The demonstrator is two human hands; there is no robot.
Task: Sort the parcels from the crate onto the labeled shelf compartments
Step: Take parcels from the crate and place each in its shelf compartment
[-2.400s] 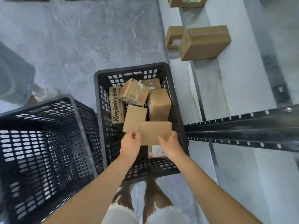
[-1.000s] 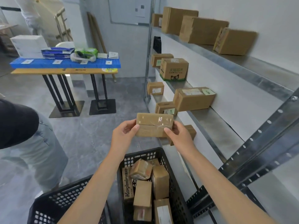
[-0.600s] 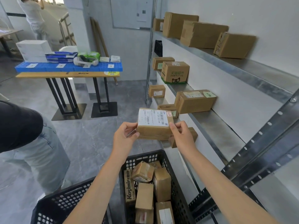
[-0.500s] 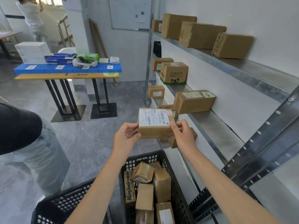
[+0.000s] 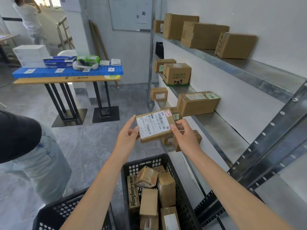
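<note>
A flat cardboard parcel (image 5: 155, 126), its white barcode label facing up, is held in the air above the black crate (image 5: 144, 159) and just beside the metal shelf (image 5: 224, 130). The left grip (image 5: 127, 136) pinches its left edge and the right grip (image 5: 184, 138) clasps its right edge. More boxes (image 5: 149, 200) lie in the crate. Further off stands a blue-topped desk (image 5: 66, 73).

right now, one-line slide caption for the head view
Left hand and right hand hold a labelled parcel beside the shelves, crate below.
</note>
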